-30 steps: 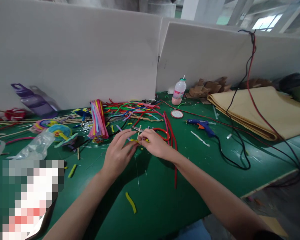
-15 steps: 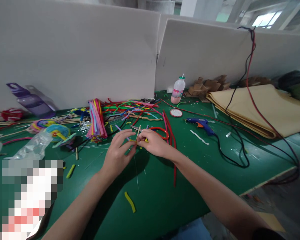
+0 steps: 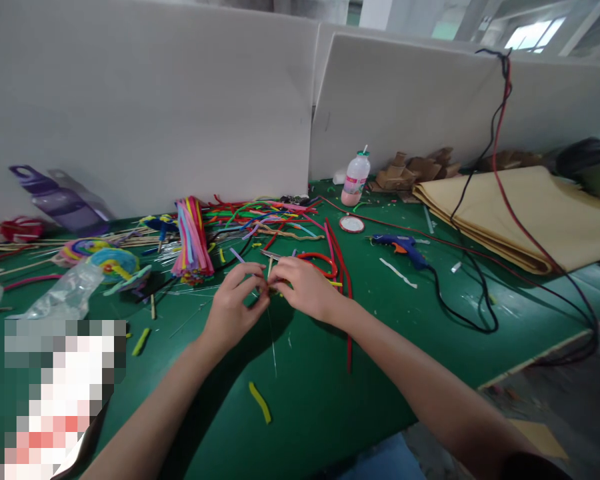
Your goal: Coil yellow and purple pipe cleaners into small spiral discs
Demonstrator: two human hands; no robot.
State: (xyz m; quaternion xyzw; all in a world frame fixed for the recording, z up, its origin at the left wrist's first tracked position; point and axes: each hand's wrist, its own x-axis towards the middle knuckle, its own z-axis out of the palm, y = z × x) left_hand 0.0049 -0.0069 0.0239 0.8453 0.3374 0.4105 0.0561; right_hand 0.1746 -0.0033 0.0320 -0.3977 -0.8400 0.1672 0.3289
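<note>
Over the middle of the green table (image 3: pixel 310 400), my left hand (image 3: pixel 236 301) is closed in a pinch at a thin wooden stick (image 3: pixel 270 268) that pokes up between my fingertips. My right hand (image 3: pixel 304 288) meets it there, fingers closed on a yellow pipe cleaner (image 3: pixel 336 285), whose end sticks out to the right. Fingers hide where stick and pipe cleaner meet. Just behind my hands lie red-handled scissors (image 3: pixel 330 259), partly covered. Red pipe cleaners (image 3: pixel 349 293) lie beside my right wrist, and a cut yellow piece (image 3: pixel 260 403) lies nearer to me.
A bundle of coloured pipe cleaners (image 3: pixel 194 240) stands left of loose ones (image 3: pixel 280 217). Farther left are a purple bottle (image 3: pixel 63 203) and a plastic bag (image 3: pixel 67 293). To the right are a blue glue gun (image 3: pixel 400 245) with its cable, a drink bottle (image 3: pixel 356 179) and folded brown paper (image 3: pixel 520 213).
Both hands have shifted slightly left and closer together. The yellow pipe cleaner's end now shows to the right of my right hand, and less of the stick is visible.
</note>
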